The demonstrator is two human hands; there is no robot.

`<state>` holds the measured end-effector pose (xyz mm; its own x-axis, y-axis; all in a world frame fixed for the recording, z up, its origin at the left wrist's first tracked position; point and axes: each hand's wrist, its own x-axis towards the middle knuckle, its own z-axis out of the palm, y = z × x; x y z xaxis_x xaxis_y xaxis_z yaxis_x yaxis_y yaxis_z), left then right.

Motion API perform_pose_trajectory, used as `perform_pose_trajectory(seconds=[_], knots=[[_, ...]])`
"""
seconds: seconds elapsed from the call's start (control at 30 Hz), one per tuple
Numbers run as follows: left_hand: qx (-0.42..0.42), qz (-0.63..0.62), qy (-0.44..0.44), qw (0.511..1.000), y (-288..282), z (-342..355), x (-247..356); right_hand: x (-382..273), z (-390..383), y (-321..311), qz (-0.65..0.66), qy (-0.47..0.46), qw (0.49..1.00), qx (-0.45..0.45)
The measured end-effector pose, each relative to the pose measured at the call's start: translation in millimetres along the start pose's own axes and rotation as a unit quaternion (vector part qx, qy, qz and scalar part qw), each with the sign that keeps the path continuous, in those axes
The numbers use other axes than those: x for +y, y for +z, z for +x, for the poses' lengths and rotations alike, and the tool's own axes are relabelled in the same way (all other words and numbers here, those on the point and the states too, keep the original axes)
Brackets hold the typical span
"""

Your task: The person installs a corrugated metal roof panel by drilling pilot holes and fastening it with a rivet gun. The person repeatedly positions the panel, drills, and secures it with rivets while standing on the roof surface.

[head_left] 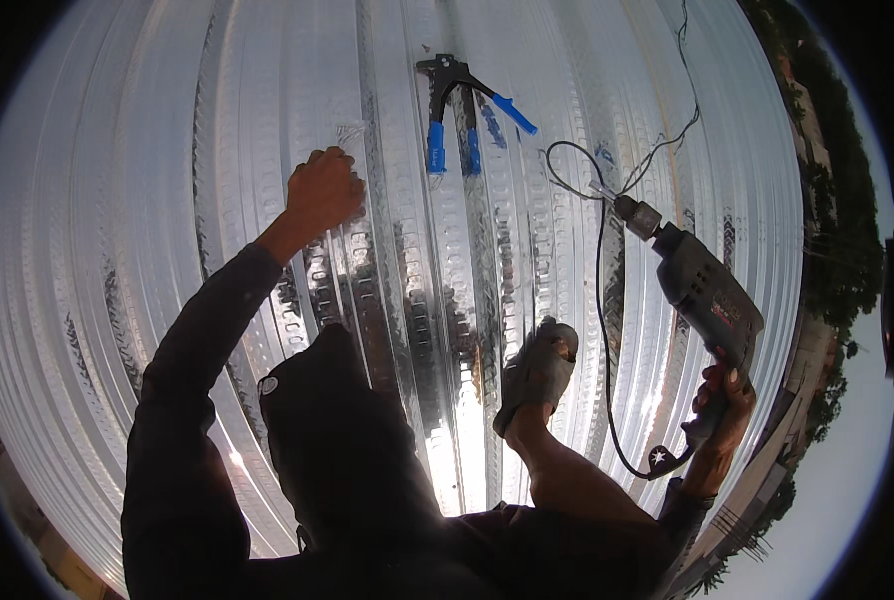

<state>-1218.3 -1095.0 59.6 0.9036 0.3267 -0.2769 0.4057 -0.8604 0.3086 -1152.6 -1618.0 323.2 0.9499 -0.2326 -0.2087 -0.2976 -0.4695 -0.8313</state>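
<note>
My right hand is wrapped round the rear handle of a dark power drill. The drill points up and to the left, its chuck near the ribbed metal sheet. My left hand is low over the sheet with its fingers curled; what they hold, if anything, is hidden. Just beyond its knuckles lie some thin, pale, pin-like pieces, too small to tell. A hand riveter with blue grips lies on the sheet, its handles spread, to the right of my left hand.
Shiny ribbed metal sheeting spreads beneath me. A black cord runs from the drill's handle, loops near the chuck and trails away at the top. My foot in a dark sandal rests on the sheet. Past the right edge are trees.
</note>
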Motion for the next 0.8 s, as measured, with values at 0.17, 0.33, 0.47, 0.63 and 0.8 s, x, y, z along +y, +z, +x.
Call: perform_pose_trajectory(seconds=[0.17, 0.33, 0.47, 0.63, 0.8], knots=[[0.242, -0.104, 0.024, 0.964, 36.3, -97.3, 46.6, -7.7, -8.9, 25.5, -0.077, -0.103, 0.973, -0.189], [-0.1, -0.716, -0.076, 0.687, 87.5, -208.0, 117.9, 43.3, -38.8, 90.7, -0.131, -0.106, 0.93, -0.327], [-0.267, -0.904, -0.085, 0.324, 110.2, -236.4, 196.9, 59.3, -60.2, 99.3, -0.176, -0.109, 0.899, -0.386], [-0.238, -0.942, -0.104, 0.21, 116.3, -232.0, 214.7, 52.6, -69.6, 97.3, -0.257, -0.2, 0.863, -0.387], [-0.239, -0.953, -0.1, 0.157, 124.5, -233.4, 206.0, 46.2, -91.6, 111.4, -0.291, -0.246, 0.85, -0.363]])
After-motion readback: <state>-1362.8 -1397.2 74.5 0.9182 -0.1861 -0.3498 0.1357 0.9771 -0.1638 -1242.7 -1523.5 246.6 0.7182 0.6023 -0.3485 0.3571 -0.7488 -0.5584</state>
